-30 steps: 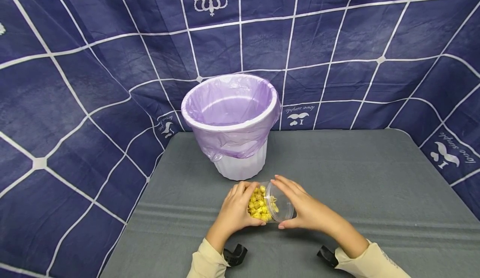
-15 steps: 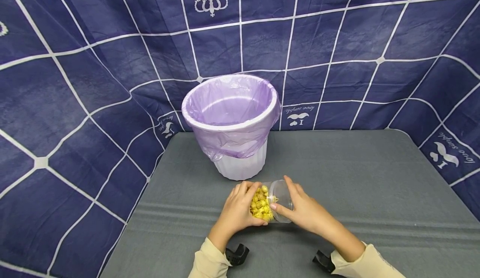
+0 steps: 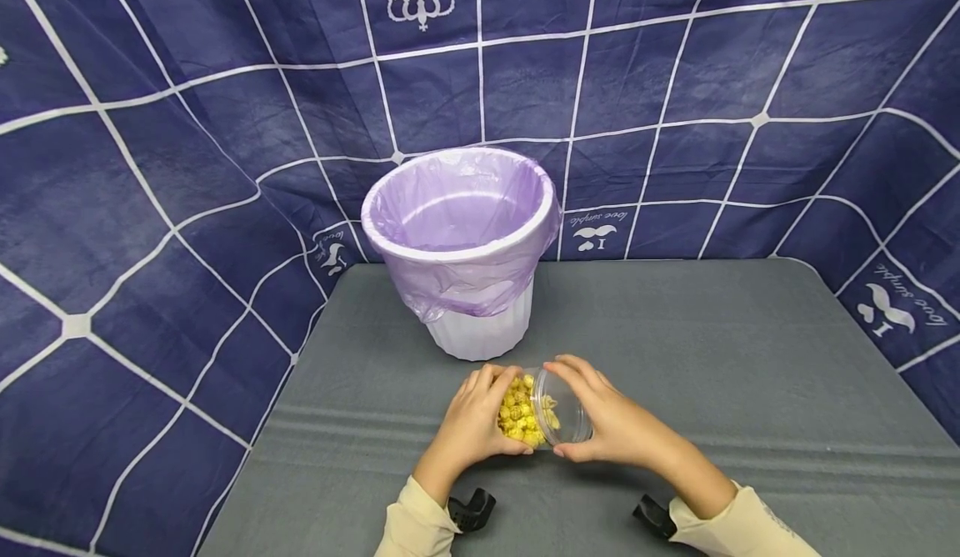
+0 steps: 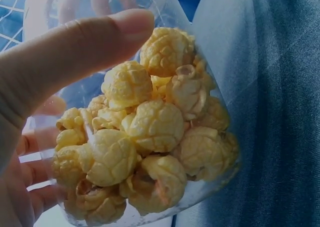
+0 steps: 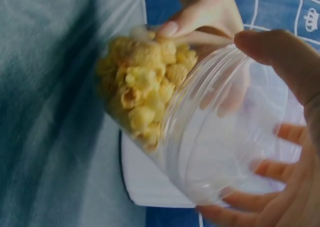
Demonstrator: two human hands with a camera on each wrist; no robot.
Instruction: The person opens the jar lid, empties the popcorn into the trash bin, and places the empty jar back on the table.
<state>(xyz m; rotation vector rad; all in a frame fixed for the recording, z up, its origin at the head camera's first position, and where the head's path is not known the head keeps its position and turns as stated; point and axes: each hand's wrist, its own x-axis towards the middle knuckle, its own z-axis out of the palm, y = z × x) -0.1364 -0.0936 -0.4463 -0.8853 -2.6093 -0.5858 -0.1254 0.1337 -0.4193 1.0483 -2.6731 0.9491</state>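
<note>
A clear plastic jar [image 3: 537, 439] lies on its side in front of the bin in the head view, its mouth end toward the right. Yellow popcorn [image 3: 517, 411] fills its left part, and the left wrist view shows the round popped pieces [image 4: 155, 124] close up. My left hand [image 3: 468, 424] grips the jar's body, thumb on the near side and fingers behind. At the other end, my right hand [image 3: 611, 415] spreads thumb and fingers around the clear ribbed lid [image 5: 200, 94]. In the right wrist view the thumb [image 5: 280, 52] presses the lid's edge.
Behind the hands stands a white bin [image 3: 483, 336] lined with a purple bag [image 3: 472, 286], its mouth uncovered. A grey cloth-covered table [image 3: 712, 348] lies beneath. Blue curtains [image 3: 645, 82] with white lines enclose the back and sides. Black wrist mounts [image 3: 472, 511] sit by both sleeves.
My right hand turned on the lid, its thumb moving up and inward half a second ago, then back down to the near edge. My left hand keeps its grip on the jar, nearly still.
</note>
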